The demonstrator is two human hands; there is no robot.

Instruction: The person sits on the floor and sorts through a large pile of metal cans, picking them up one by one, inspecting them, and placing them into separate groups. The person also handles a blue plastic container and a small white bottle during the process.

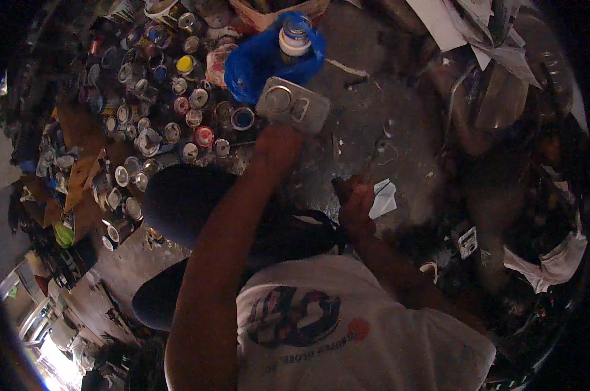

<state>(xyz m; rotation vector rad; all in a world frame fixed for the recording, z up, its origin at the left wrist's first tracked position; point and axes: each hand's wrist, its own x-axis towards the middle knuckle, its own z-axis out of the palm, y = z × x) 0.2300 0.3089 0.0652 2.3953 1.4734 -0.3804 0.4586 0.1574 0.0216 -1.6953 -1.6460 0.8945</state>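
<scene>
My left hand point(278, 146) is closed on the near side of a rectangular metal can point(317, 107). The can's silvery top carries a round lid and a loop handle. My fingers on it are mostly hidden. To the right and nearer me, my right hand point(357, 207) is closed, with a short dark piece point(340, 188) showing at its finger side, too dim to name. Beside this hand lies a folded white sheet point(383, 199). Just beyond the metal can sits a blue plastic bag point(246, 62), with a white-and-blue container point(295, 40) resting in it.
Many small paint cans point(199, 98) crowd the floor at the left, some open or stained, one with a yellow top point(185, 64). An open can with dark blue inside point(243, 117) stands left of the metal can. Papers point(451, 26) lie at the far right, a crumpled cloth point(549, 264) nearer.
</scene>
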